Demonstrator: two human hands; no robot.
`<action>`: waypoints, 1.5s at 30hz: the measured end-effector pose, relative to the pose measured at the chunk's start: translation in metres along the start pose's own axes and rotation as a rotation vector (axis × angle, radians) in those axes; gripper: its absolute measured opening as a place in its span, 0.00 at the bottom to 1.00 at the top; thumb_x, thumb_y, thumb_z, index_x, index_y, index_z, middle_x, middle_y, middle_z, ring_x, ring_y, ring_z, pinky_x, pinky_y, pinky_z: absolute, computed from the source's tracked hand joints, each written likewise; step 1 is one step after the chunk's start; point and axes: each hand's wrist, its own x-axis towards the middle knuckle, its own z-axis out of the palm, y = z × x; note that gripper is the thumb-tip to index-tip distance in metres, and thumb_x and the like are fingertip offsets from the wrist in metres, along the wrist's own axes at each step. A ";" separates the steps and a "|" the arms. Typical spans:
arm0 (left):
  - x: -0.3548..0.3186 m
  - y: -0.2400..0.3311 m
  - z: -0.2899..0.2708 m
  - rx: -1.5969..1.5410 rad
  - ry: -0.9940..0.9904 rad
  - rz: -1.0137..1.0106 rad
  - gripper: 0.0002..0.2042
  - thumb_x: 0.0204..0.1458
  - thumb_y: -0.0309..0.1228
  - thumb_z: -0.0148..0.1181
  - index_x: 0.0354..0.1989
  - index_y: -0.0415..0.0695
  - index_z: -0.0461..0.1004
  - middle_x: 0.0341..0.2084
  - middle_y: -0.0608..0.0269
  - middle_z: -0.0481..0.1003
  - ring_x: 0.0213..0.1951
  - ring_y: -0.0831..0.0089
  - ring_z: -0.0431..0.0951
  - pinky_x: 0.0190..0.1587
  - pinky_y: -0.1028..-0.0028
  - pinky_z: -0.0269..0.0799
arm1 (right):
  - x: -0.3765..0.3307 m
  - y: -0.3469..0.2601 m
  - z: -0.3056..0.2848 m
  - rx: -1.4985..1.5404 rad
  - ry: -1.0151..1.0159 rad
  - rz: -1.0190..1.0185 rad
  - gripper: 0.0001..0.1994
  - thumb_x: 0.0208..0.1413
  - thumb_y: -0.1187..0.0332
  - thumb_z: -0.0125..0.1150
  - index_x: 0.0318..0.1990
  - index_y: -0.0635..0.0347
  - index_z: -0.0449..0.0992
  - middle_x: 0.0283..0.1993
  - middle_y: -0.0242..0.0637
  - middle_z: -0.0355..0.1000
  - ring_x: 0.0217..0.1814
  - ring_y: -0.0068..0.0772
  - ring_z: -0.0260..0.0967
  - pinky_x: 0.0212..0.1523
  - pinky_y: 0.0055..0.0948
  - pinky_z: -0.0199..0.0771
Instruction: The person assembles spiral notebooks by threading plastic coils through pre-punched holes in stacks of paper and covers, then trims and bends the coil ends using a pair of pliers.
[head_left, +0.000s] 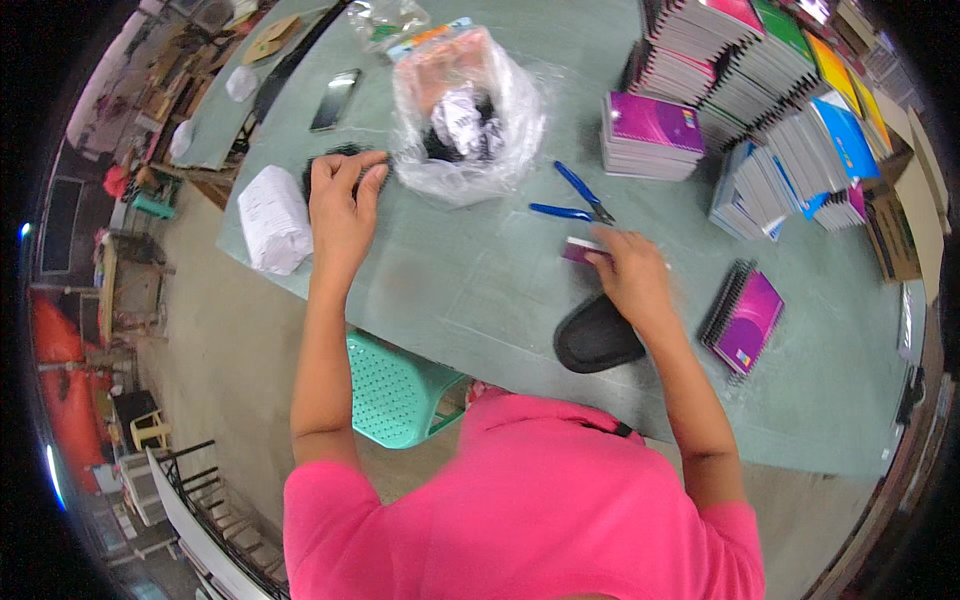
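Observation:
My left hand [343,205] reaches to the left part of the table, fingers bent over a dark, bristly bunch that looks like black binding coils [340,157]. What sits between those fingertips is too small to make out. On the right, my right hand [632,272], slightly blurred, pinches a small purple notebook [578,250] with a white edge, mostly seen narrow side on. Below that hand lies a black pad shaped like a shoe sole [600,337]. Blue-handled pliers [574,193] rest just beyond the notebook, jaws toward my right hand.
A clear plastic bag [470,120] holds dark and white contents. Left of it are a phone [335,99] and a white wrapped bundle [274,220]. A purple spiral notebook [745,318] lies right; notebook stacks [652,135] stand behind. A green stool [395,390] is below the table edge.

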 end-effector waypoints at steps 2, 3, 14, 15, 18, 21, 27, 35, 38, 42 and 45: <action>-0.006 0.029 0.005 -0.225 -0.088 -0.080 0.12 0.50 0.28 0.59 0.42 0.40 0.71 0.29 0.60 0.73 0.35 0.72 0.74 0.40 0.76 0.69 | 0.004 0.005 0.014 0.038 -0.029 -0.017 0.08 0.45 0.72 0.60 0.35 0.60 0.76 0.30 0.42 0.73 0.33 0.45 0.70 0.38 0.40 0.67; -0.008 0.040 0.012 -0.433 -0.105 -0.186 0.12 0.49 0.27 0.60 0.42 0.40 0.71 0.30 0.61 0.73 0.35 0.73 0.73 0.40 0.76 0.69 | 0.004 0.008 0.018 0.059 -0.040 -0.027 0.08 0.45 0.72 0.60 0.35 0.59 0.76 0.29 0.41 0.73 0.33 0.45 0.69 0.38 0.40 0.67; -0.062 0.116 0.118 -0.702 -1.112 -0.340 0.21 0.58 0.37 0.47 0.59 0.45 0.61 0.19 0.64 0.70 0.20 0.76 0.70 0.25 0.74 0.66 | -0.009 0.014 0.014 0.073 0.054 0.031 0.07 0.43 0.75 0.57 0.33 0.56 0.76 0.28 0.36 0.73 0.32 0.40 0.70 0.34 0.38 0.64; -0.062 0.114 0.122 -0.668 -1.006 -0.292 0.20 0.57 0.36 0.48 0.57 0.43 0.62 0.19 0.62 0.71 0.20 0.73 0.71 0.26 0.73 0.67 | -0.010 0.014 0.013 0.093 0.061 0.031 0.07 0.43 0.75 0.57 0.33 0.56 0.76 0.28 0.36 0.73 0.32 0.40 0.70 0.34 0.38 0.63; -0.061 0.098 0.133 -0.630 -0.807 -0.231 0.17 0.55 0.34 0.51 0.51 0.39 0.67 0.20 0.59 0.72 0.22 0.72 0.73 0.26 0.72 0.68 | -0.009 0.016 0.013 0.069 0.058 0.022 0.08 0.43 0.75 0.57 0.34 0.56 0.76 0.28 0.36 0.73 0.32 0.40 0.70 0.34 0.38 0.64; -0.059 0.094 0.129 -0.714 -0.762 -0.235 0.15 0.54 0.33 0.54 0.47 0.40 0.71 0.20 0.64 0.73 0.23 0.80 0.71 0.26 0.76 0.66 | -0.008 0.017 0.014 0.069 0.039 0.042 0.08 0.43 0.75 0.56 0.34 0.56 0.76 0.29 0.37 0.74 0.33 0.41 0.70 0.34 0.38 0.64; -0.073 0.102 0.138 -0.765 -0.540 -0.143 0.10 0.52 0.30 0.57 0.38 0.37 0.73 0.22 0.62 0.75 0.24 0.80 0.72 0.27 0.76 0.66 | -0.007 0.016 0.010 0.096 0.008 0.056 0.09 0.43 0.75 0.56 0.34 0.56 0.76 0.29 0.39 0.73 0.32 0.42 0.70 0.33 0.39 0.64; -0.071 0.101 0.140 -0.591 -0.676 -0.124 0.16 0.55 0.41 0.52 0.33 0.38 0.72 0.16 0.61 0.71 0.22 0.71 0.71 0.28 0.72 0.67 | -0.009 0.015 0.008 0.121 -0.029 0.070 0.09 0.44 0.75 0.54 0.34 0.55 0.76 0.29 0.37 0.73 0.34 0.42 0.71 0.34 0.40 0.65; -0.064 0.100 0.136 -0.894 -0.967 -0.664 0.14 0.54 0.38 0.54 0.34 0.37 0.70 0.18 0.60 0.69 0.24 0.70 0.71 0.30 0.71 0.67 | -0.011 0.015 0.006 0.154 -0.062 0.074 0.09 0.44 0.75 0.55 0.34 0.54 0.75 0.29 0.37 0.74 0.34 0.41 0.71 0.34 0.39 0.64; -0.060 0.099 0.137 -0.722 -0.598 -0.036 0.12 0.50 0.34 0.59 0.38 0.39 0.70 0.23 0.59 0.71 0.27 0.72 0.70 0.33 0.73 0.66 | -0.011 0.012 0.003 0.071 -0.060 0.039 0.08 0.44 0.74 0.55 0.34 0.53 0.75 0.29 0.36 0.73 0.35 0.40 0.70 0.35 0.39 0.63; -0.044 0.086 0.127 -0.647 -0.724 -0.034 0.13 0.48 0.31 0.61 0.41 0.41 0.70 0.25 0.59 0.71 0.29 0.74 0.70 0.34 0.74 0.66 | -0.011 0.011 0.005 0.029 -0.076 0.064 0.08 0.45 0.73 0.55 0.35 0.53 0.75 0.30 0.36 0.73 0.35 0.41 0.70 0.36 0.38 0.63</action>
